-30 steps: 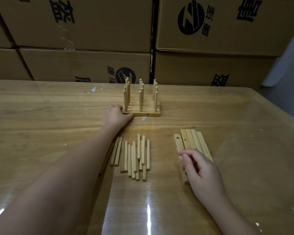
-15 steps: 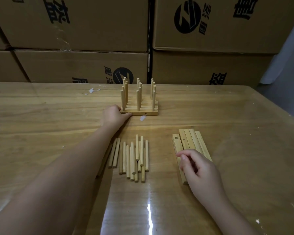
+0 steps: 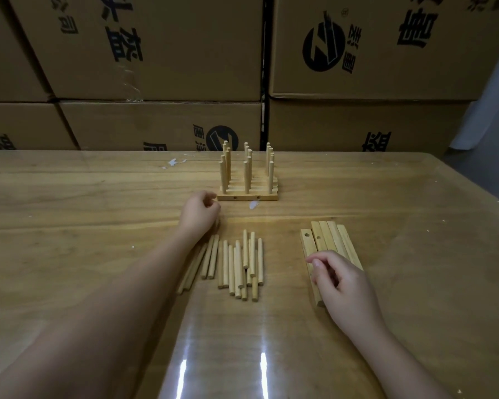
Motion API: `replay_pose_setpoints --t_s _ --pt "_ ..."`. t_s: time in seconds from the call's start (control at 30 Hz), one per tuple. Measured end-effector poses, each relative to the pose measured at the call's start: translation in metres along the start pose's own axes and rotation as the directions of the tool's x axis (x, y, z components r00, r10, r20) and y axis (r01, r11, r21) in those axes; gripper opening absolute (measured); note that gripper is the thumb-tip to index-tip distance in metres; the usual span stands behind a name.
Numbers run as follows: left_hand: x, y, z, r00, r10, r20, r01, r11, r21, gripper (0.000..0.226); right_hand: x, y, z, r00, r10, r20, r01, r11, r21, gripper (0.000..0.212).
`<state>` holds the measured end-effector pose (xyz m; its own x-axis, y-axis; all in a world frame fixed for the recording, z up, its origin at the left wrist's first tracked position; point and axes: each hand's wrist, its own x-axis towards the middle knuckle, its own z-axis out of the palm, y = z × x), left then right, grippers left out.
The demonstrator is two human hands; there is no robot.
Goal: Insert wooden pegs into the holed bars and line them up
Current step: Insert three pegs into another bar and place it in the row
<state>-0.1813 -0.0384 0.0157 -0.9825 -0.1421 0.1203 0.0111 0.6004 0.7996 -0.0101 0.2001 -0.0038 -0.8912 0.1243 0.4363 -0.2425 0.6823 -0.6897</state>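
Several holed bars (image 3: 247, 195) lie side by side at the far middle of the table, with upright wooden pegs (image 3: 247, 174) standing in them in three rows. My left hand (image 3: 199, 216) hangs just left of and below this block, apart from it, fingers loosely curled and holding nothing. Several loose pegs (image 3: 238, 263) lie in a pile in front of me. To the right, a stack of loose holed bars (image 3: 330, 237) lies flat. My right hand (image 3: 343, 283) rests over its near end with loosely curled fingers and hides that end.
The glossy wooden table (image 3: 69, 211) runs wide to both sides. Stacked cardboard boxes (image 3: 156, 53) form a wall right behind its far edge. A small white scrap (image 3: 253, 205) lies in front of the pegged block. The table's right edge slants away at the right.
My left hand has let go of the pegged block's left end and drawn back a little toward me. My right hand stays over the loose bars.
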Motion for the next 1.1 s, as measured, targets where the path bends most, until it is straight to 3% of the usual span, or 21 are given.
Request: replay_pose_setpoints --t_s 0.2,0.33,0.4,0.47,0.57,0.67,0.87,1.1 --pt "-0.063 0.015 -0.016 0.996 0.037 -0.081 -0.059 0.956 -0.287 0.021 -0.002 -0.001 -0.002 1.000 0.001 -0.028 0.001 0.997 0.073 0.016" --pt "-0.104 0.020 -0.015 0.999 0.040 -0.028 -0.048 0.905 -0.423 0.016 -0.005 -0.008 -0.005 0.986 -0.029 -0.164 0.046 0.994 0.099 0.017" --pt "-0.118 0.020 -0.013 0.999 0.024 -0.036 -0.038 0.880 -0.474 0.016 -0.005 -0.008 -0.008 0.967 -0.033 -0.253 0.041 0.999 0.027 0.017" --pt "-0.129 0.018 -0.013 0.997 -0.037 -0.067 -0.004 0.850 -0.526 0.017 -0.002 -0.005 -0.010 0.953 0.058 -0.298 -0.097 0.988 -0.117 0.015" --pt "-0.140 0.015 -0.011 0.993 -0.073 -0.091 0.009 0.827 -0.562 0.019 0.001 -0.003 -0.013 0.915 0.353 -0.194 -0.398 0.868 -0.297 0.034" --pt "-0.149 0.014 -0.005 0.998 -0.045 -0.041 0.015 0.829 -0.560 0.019 0.000 -0.005 -0.013 0.898 0.430 -0.096 -0.427 0.794 -0.433 0.047" --pt "-0.154 0.011 -0.005 0.996 0.020 0.092 0.040 0.798 -0.601 0.016 0.002 0.000 -0.010 0.924 0.369 -0.105 -0.373 0.804 -0.463 0.043" --pt "-0.149 0.012 -0.006 0.985 0.077 0.152 0.037 0.777 -0.629 0.015 0.007 0.006 -0.011 0.946 0.222 -0.238 -0.276 0.936 -0.221 0.031"
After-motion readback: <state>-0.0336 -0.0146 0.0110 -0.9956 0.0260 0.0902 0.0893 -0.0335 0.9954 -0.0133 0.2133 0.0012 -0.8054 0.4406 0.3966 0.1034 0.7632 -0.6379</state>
